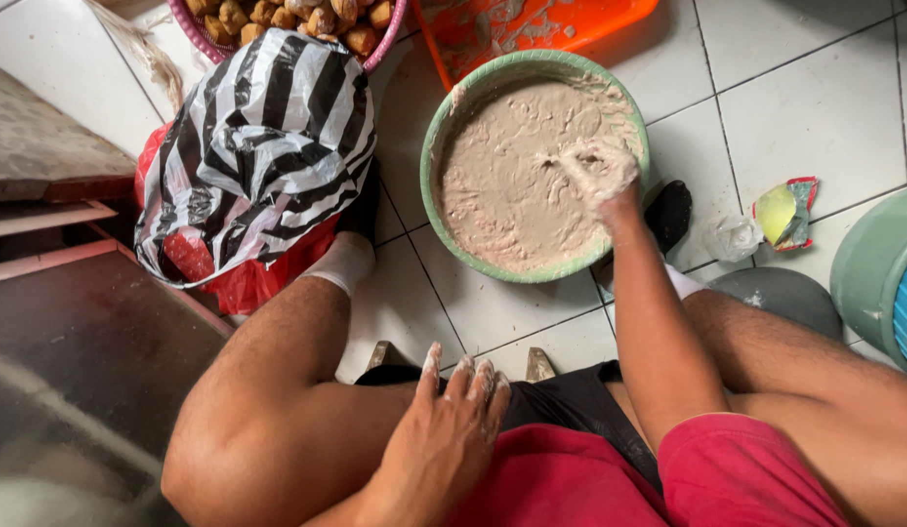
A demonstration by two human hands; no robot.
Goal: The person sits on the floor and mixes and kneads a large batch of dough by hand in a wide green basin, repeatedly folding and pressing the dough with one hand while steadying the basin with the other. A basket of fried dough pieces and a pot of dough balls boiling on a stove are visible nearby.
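A green round bowl [436,127] full of pale beige batter [502,185] stands on the white tiled floor between my feet. My right hand [602,174], coated in batter, is dipped into the batter at the bowl's right side, fingers hidden in the mix. My left hand [452,429] rests flat on my left thigh, fingers together, with dried batter on the fingertips, holding nothing.
A black-and-white striped plastic bag [263,146] over a red bag lies left of the bowl. A pink basket of fried brown pieces [297,18] and an orange tray [532,24] sit beyond. A crumpled wrapper [787,211] and a green bucket [878,273] are at right.
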